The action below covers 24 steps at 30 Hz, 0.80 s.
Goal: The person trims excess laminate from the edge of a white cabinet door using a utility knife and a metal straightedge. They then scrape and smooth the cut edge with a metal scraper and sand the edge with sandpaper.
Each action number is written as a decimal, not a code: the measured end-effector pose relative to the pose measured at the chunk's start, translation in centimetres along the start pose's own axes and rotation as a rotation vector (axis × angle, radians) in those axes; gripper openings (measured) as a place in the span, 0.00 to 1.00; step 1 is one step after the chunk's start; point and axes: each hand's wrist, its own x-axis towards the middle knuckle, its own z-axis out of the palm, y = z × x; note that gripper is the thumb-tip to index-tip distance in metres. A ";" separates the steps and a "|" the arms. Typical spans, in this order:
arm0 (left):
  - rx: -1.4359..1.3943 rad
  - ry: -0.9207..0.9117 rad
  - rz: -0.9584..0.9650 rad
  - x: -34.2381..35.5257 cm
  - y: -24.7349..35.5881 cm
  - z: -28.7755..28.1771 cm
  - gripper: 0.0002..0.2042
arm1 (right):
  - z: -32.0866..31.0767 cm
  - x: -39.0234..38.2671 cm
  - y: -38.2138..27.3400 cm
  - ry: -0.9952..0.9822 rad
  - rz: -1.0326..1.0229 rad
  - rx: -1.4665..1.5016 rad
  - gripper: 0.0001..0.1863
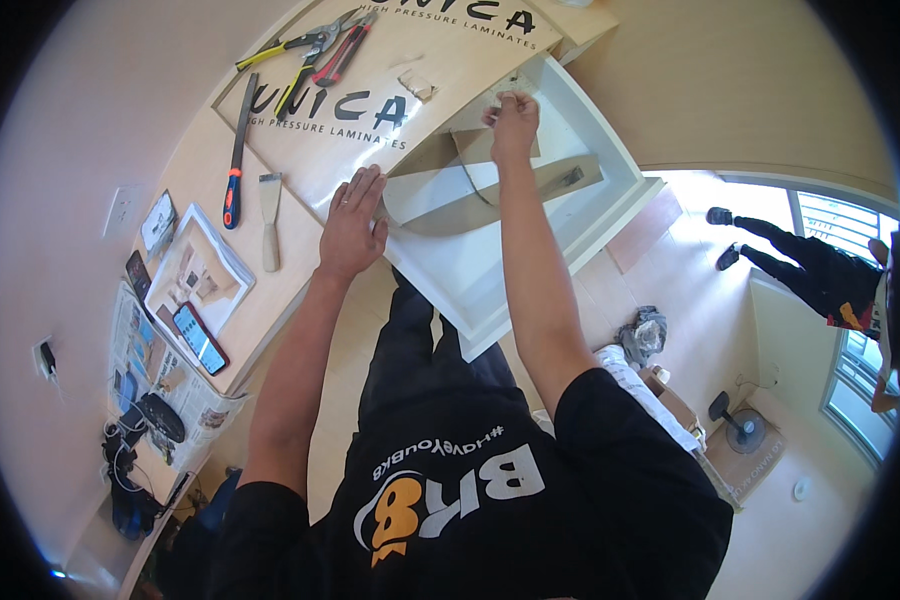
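Your left hand (353, 228) rests palm down at upper centre, fingers straight and together, flat on the edge of the pale worktop (303, 225); grips nothing. Your right hand (513, 125) is over the far part of the white drawer (450, 275), right of upper centre, fingers curled inward; cannot tell whether anything small sits between the fingertips. Drawer stands out from the worktop. Inside it: a long grey-brown strip (450, 213), running under your right forearm, plus other brown pieces beyond.

Worktop, upper left: yellow-handled cutters (315, 45), a red utility knife (344, 50) beside them, a file (238, 160) with an orange-and-black handle, a scraper (270, 222) nearer you. Mid-left: open booklet (202, 265), lit phone (201, 339) by its lower edge. Right edge: another person (805, 265), dark clothing.
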 end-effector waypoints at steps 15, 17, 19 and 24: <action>-0.017 0.250 -0.245 0.4 0.5 1.3 0.28 | 2.3 4.5 -0.5 0.118 -0.140 -0.758 0.18; 0.098 0.246 -0.287 1.2 0.8 1.5 0.24 | 2.2 3.8 -0.2 0.054 -0.070 -0.583 0.18; 0.205 0.232 -0.327 2.1 0.9 1.4 0.18 | 1.8 1.6 0.0 -0.002 0.018 -0.453 0.19; 0.187 0.187 -0.201 3.6 0.0 1.2 0.10 | 3.0 -5.9 0.6 -0.405 0.181 -0.621 0.27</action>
